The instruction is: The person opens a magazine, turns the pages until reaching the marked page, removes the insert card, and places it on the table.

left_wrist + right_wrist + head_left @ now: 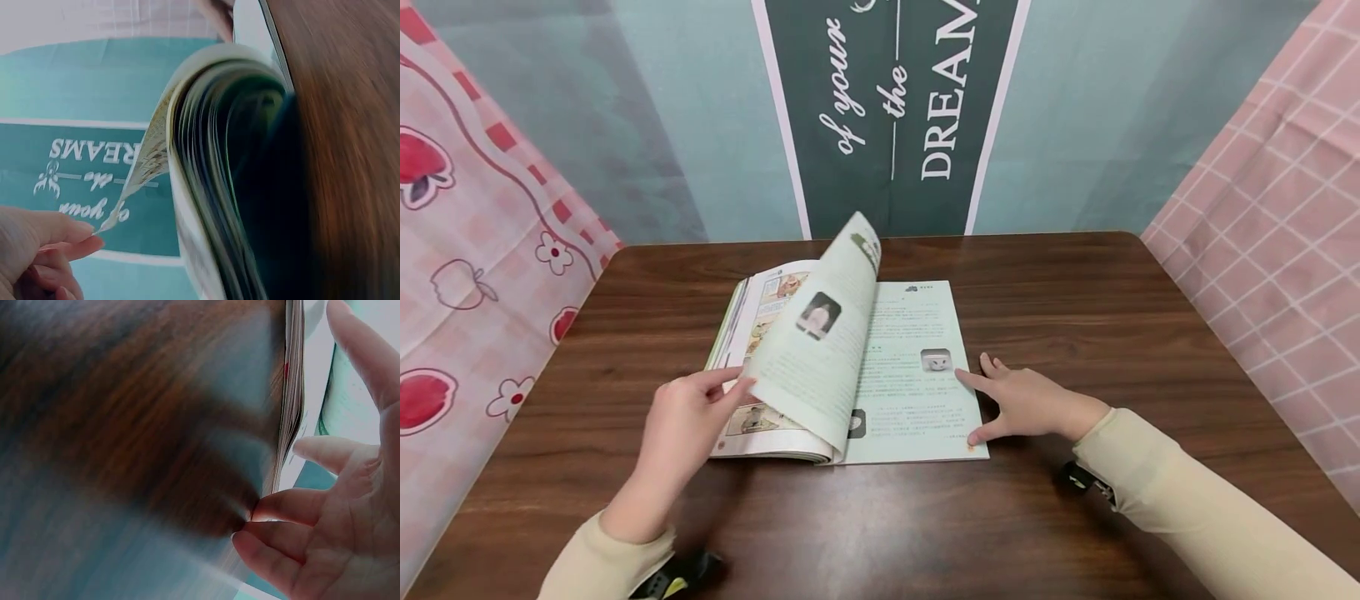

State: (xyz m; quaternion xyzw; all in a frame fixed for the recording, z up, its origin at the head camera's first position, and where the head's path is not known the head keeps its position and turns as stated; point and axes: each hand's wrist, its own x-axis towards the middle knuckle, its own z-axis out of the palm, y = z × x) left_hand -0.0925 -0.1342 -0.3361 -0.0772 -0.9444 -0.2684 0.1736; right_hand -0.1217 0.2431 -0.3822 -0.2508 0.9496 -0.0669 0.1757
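Observation:
An open book [917,333] lies on the table with pages of print and small pictures. One page [808,350] is lifted and curls over toward the left side. My left hand [688,417] pinches the lower outer corner of that page between thumb and fingers; the left wrist view shows the pinched page edge and the thick bent stack of the book [206,156]. My right hand [1026,400] rests at the right edge of the book, its thumb and a finger touching the right-hand page. In the right wrist view its fingers [290,506] are spread beside the book's edge.
The book lies on a dark wooden table [1075,317]. Behind it hangs a blue-green cloth [700,125] with a dark lettered band. Pink patterned cloths stand at the left [467,275] and right [1285,208]. A dark band [1086,483] sits at the right wrist.

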